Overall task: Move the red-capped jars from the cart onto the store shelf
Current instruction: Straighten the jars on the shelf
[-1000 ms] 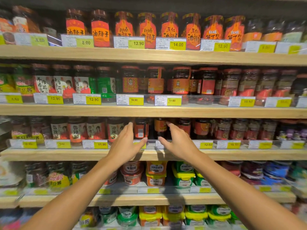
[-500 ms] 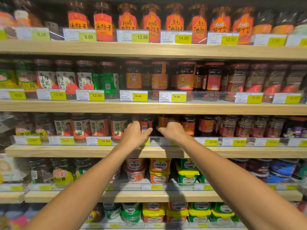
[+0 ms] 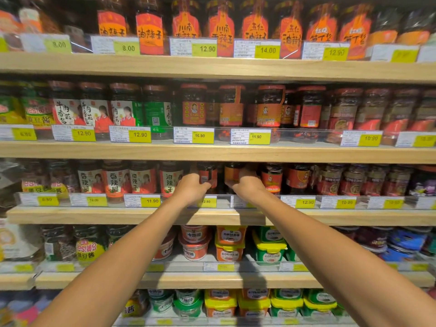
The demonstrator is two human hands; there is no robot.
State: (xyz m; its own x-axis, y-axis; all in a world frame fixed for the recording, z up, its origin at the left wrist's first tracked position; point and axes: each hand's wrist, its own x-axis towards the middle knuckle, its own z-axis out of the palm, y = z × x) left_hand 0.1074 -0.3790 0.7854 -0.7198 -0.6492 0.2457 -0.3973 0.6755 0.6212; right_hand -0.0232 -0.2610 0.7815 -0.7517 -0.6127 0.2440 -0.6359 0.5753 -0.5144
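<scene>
Both my arms reach into the third wooden shelf (image 3: 132, 214) from the top. My left hand (image 3: 191, 188) curls around a dark jar with a red label (image 3: 208, 173), thumb on its front. My right hand (image 3: 247, 185) wraps a dark jar with an orange label (image 3: 232, 173) right beside it. The two jars stand upright about a hand's width apart, behind the clear price rail (image 3: 306, 201). Their caps sit in shadow under the shelf above and are hard to make out. The cart is out of view.
Rows of similar sauce jars fill the shelf left (image 3: 169, 178) and right (image 3: 271, 178) of my hands. The shelf above (image 3: 212, 152) hangs low over the jar tops. Red-capped jars (image 3: 193, 105) stand there. Plastic tubs (image 3: 230, 244) fill the shelves below.
My hands went from open in front of the price rail to deeper inside the shelf, and closed around the two jars. The camera has moved closer to the shelf.
</scene>
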